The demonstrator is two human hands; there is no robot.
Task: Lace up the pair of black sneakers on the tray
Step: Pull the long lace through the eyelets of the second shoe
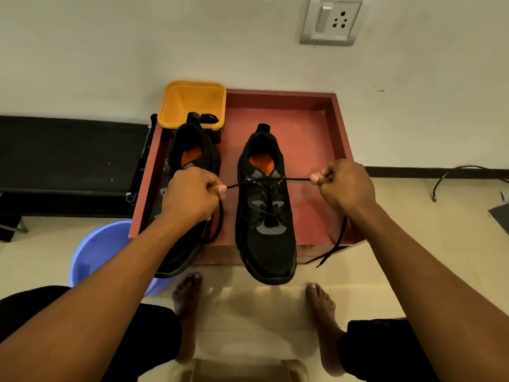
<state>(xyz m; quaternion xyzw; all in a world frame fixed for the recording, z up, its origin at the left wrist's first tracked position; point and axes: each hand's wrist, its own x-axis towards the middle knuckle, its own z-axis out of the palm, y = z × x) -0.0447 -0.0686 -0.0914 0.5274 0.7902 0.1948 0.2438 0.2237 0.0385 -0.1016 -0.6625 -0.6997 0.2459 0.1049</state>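
- Grip state: the left grip (192,197) and the right grip (344,186) each pinch one end of the lace (297,179) between thumb and fingertips, with the other fingers curled. The lace runs taut sideways out of the top eyelets.
- Location: the laced sneaker (267,238) stands on the tray (281,93), heel toward the wall, with its toe overhanging the tray's front edge. The second sneaker (192,144) stands just beside it, partly hidden by the left forearm. Its lacing cannot be seen.
- Hazard, shoe shift: nothing holds the sneaker down. A pull angled toward the person instead of straight sideways may drag it off the front edge, since the toe is already unsupported.
- Hazard, unequal ends: a stronger pull on one side draws lace through the eyelets. One end then comes out too short for a bow.
- Hazard, slip: the lace is thin and held only at the fingertips. A sharp tug may strip it out of either pinch and release the tension.
- Hazard, snag: the right tail (336,244) hangs over the tray's front edge, and the left tail (219,224) loops against the second sneaker. Either may catch when drawn in for the knot.
- Hazard, uneven tension: pulling only at the top may leave the lower crossings slack.
- Note: a dark item (209,118), probably the second lace, lies in the yellow bin (192,103) behind the second sneaker. A careless reach for it may knock that shoe.
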